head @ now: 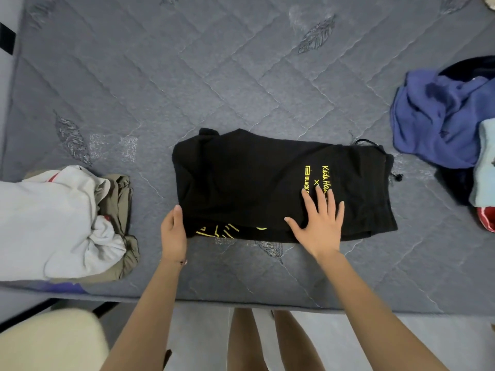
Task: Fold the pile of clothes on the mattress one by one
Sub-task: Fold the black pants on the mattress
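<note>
I am watching through the head camera, looking down on a grey quilted mattress (241,76) with a stitched leaf pattern. The black garment (254,183) lies folded into a wide rectangle in the middle of the mattress, close to its near edge.

The left grip (174,234), a bare hand, is curled round the near left corner of the black garment. Its thumb lies on top of the cloth and its fingers are tucked out of sight beneath. The right grip (318,220) is flat and fully spread, palm down, pressing on the right half of the garment and holding nothing.

Yellow writing (318,180) runs sideways just beyond the right fingertips. One line reads "Keith Ha", and the rest is covered by the fingers. Below it is an "×", then a small square logo and "BLACK", also cut off by the hand. More yellow line drawing (217,230) shows along the near edge, between the two hands, but I cannot tell what it depicts. A black drawstring (396,178) with a knotted end pokes out at the garment's right end.

To the left, well apart, a white garment (53,218) lies on top of an olive one (123,194). At the right edge is a loose heap with a crumpled blue garment (439,116), a pale blue piece (486,167) and something red (486,218) nearest me.
</note>
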